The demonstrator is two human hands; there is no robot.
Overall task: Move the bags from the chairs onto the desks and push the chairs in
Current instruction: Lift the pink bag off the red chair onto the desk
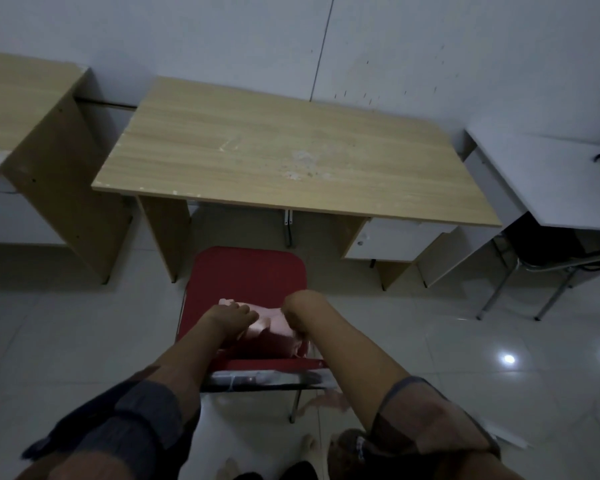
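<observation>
Over the red seat of a folding chair (248,275), a person's two bare forearms reach down to a pale pink bag (274,322) that lies crumpled on the cushion near its backrest edge. Fingers (240,309) of the left hand (231,320) lie straight and close together, flat on the bag's soft, wrinkled top. The right hand (295,311) bends at the wrist and dips behind the bag, so its fingers are hidden and whether they grip the fabric cannot be told. Rolled dark sleeves bunch at both elbows.

Under the hands, the chair's seat is a smooth, rounded-corner pad; its thin metal frame and backrest bar show just behind the hands, toward the person. Beyond the fingers stands a rectangular wood-grain desk (291,161), its laminate top scuffed with pale worn patches, its slab legs straight and boxy, with a white drawer unit (392,239) hung under its right end. The chair sits pulled out from this desk, its front edge near the desk's opening. Farther left of the fingers is a second wood-grain desk (21,109); farther right, a white desk (548,174) on slim metal legs, carrying a small dark object at the frame's edge. Glossy pale floor tiles (84,327) reflect ceiling lights, and a plain white wall backs the desks.
</observation>
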